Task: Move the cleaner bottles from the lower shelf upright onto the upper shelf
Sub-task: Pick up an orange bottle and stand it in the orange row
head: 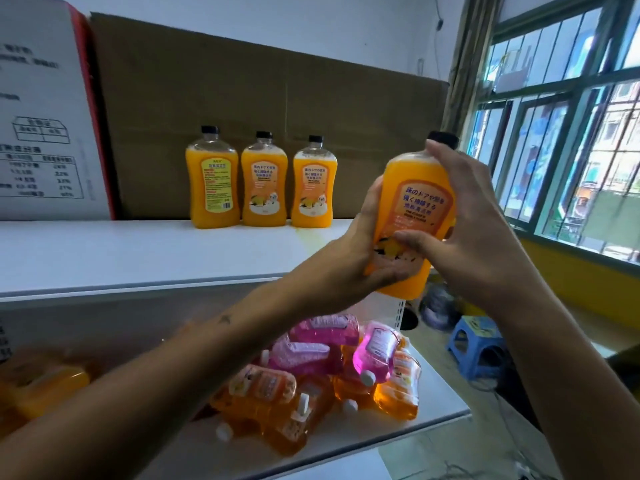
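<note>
A brown cardboard sheet (263,109) backs the upper shelf (138,254), where three orange bottles (262,180) stand upright in a row at frame centre. On the lower shelf (436,403), bottom centre, a heap of orange and pink bottles (322,375) lies on its sides. The held bottle (420,202) hangs centre right, past the upper shelf's right end, long axis near upright with the cap tipped slightly right. The left hand (360,258) cups its base with curled fingers; the right hand (464,223) wraps its side, closer to the cap. The free spot lies to the left of it, beside the row. The bottle's base and far side are hidden behind the hands.
</note>
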`<state>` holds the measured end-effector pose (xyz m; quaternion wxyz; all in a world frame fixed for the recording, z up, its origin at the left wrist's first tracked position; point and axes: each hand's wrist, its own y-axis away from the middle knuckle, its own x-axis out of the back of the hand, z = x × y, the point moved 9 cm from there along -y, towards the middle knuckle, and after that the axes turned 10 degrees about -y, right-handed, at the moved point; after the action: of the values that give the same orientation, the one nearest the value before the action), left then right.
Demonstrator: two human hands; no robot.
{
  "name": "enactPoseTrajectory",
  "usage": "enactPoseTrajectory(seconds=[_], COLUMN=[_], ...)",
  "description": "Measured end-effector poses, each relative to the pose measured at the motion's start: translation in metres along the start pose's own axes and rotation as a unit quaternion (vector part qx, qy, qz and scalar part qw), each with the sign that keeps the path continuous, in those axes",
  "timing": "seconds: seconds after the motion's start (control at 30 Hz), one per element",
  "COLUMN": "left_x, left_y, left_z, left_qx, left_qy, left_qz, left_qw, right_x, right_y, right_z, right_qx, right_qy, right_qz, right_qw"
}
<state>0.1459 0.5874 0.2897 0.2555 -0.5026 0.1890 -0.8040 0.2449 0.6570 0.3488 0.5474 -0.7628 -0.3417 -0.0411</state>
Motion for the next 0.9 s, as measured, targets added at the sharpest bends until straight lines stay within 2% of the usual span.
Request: enactPoseTrajectory(seconds=[0.17, 0.3, 0.43, 0.6, 0.7, 0.9], left_x=[0.017, 0.018, 0.016, -0.001, -0.007, -0.011], left_y=[-0.019, -0.024, -0.026, -0.025, -0.025, -0.023], left_z=[-0.027, -0.049, -0.061, -0.078, -0.088, -0.099], left_qx=[0.025, 0.078, 0.098, 0.143, 0.182, 0.212], left_qy=[-0.101, -0.101, -0.115, -0.099, -0.115, -0.243], left_qz=[-0.013, -0.026, -0.031, -0.103, -0.121, -0.171], left_qw=[0.994, 0.992, 0.988, 0.979, 0.969, 0.931], right_x=[-0.026, -0.044, -0.055, -0.056, -0.06, -0.073], right_y=[-0.027, -0.047, -0.061, -0.069, -0.071, -0.089], right_z=[0.009, 0.02, 0.033, 0.062, 0.076, 0.101], right_qx=[0.014, 0.008, 0.009, -0.013, -0.019, -0.052], right_qy=[0.056, 0.058, 0.06, 0.022, 0.033, 0.028], right_qz=[0.005, -0.02, -0.056, -0.081, -0.07, -0.061], right_qw=[0.998, 0.998, 0.997, 0.996, 0.997, 0.996])
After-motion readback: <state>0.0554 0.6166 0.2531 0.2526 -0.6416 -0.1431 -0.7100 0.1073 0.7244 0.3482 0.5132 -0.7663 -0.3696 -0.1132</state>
